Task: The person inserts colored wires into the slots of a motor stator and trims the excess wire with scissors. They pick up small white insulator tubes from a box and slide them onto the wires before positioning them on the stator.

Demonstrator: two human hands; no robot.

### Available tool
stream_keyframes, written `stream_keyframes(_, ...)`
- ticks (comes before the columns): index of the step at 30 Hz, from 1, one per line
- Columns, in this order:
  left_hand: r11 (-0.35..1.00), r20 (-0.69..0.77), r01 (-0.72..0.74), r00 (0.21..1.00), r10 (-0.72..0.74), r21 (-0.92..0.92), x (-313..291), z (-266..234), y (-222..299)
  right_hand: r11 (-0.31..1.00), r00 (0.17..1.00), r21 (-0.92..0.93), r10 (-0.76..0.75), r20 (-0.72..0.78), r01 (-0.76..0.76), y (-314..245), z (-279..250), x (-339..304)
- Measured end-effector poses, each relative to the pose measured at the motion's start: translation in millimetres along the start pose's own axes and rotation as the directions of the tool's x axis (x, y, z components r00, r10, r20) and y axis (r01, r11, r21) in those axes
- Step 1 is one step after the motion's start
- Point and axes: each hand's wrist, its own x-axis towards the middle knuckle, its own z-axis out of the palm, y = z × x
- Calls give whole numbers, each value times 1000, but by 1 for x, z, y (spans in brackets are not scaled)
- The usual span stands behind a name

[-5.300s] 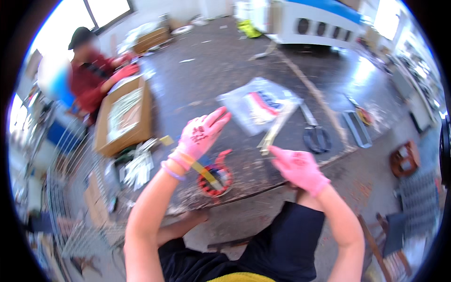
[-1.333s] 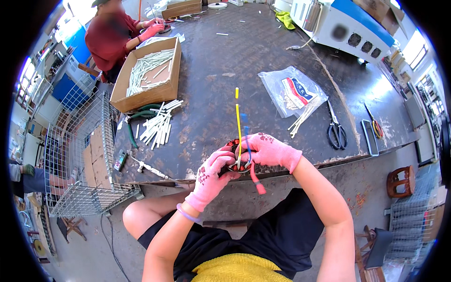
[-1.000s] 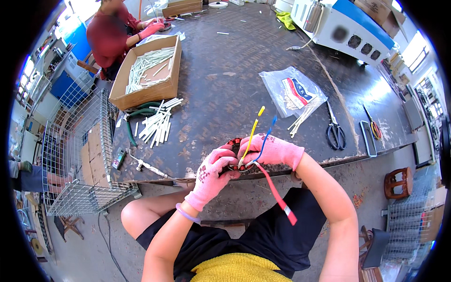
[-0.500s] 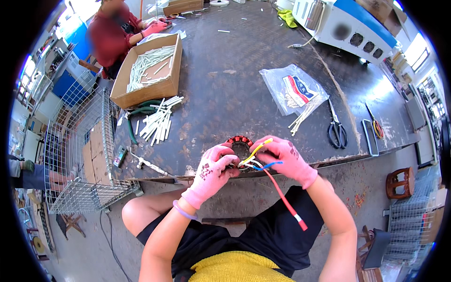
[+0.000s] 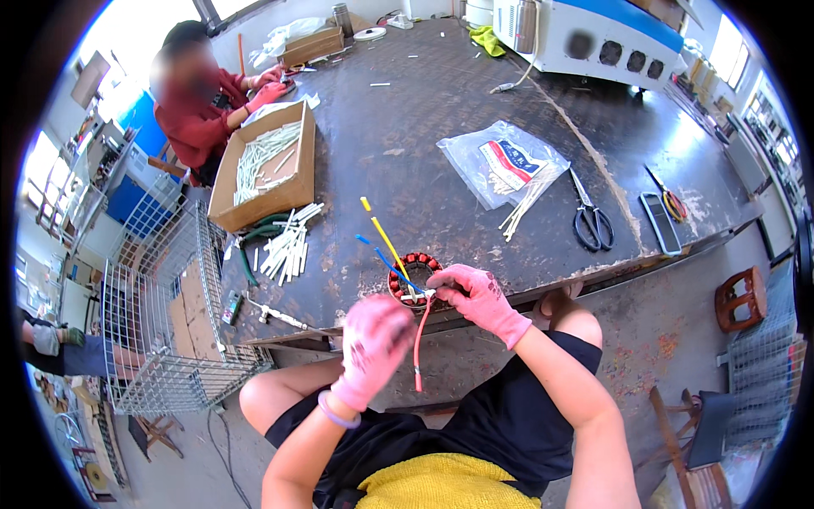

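Observation:
A ring-shaped motor stator (image 5: 397, 278) with red coils lies at the table's near edge. From it a yellow sleeved wire (image 5: 387, 240) and a blue sleeved wire (image 5: 392, 264) stretch away over the tabletop, while a red sleeved wire (image 5: 418, 348) hangs over the edge toward me. My right hand (image 5: 482, 301), in a pink glove, pinches the white-sleeved wire leads at the stator's near right side. Just left of the red wire, my left hand (image 5: 375, 348), gloved too, hovers apart from the stator. Motion blurs its fingers.
White sticks (image 5: 288, 246) lie in a loose pile near a cardboard box (image 5: 309, 161) of similar ones. A torch-like tool (image 5: 280, 316) rests at the front left. Rightward are a plastic bag (image 5: 466, 157), black scissors (image 5: 592, 225) and a phone (image 5: 660, 223). A co-worker (image 5: 199, 110) sits far left.
My left hand has left the stator and moved down toward me. The yellow and blue wires now point away over the table instead of rightward. The red wire now hangs straighter down.

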Motion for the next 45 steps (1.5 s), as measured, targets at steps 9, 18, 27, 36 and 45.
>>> stream_keyframes(9,723,511,-433,850,128,539,53,-10,17,986,996,-154,-74,-50,66,-6,4,-2)
stream_keyframes(18,945,240,-201,961,139,256,41,-9,-20,940,974,-276,-221,-42,201,-18,4,-7)
stream_keyframes(27,999,159,39,986,-41,17,30,-2,-31,825,936,-462,-350,32,325,-11,11,0)
stream_keyframes(36,986,206,-95,976,65,139,25,14,-38,836,959,-476,-276,64,273,-21,8,2)
stream_keyframes(45,990,83,-118,990,112,77,22,27,-40,572,975,-812,-87,-206,-120,0,-107,17)
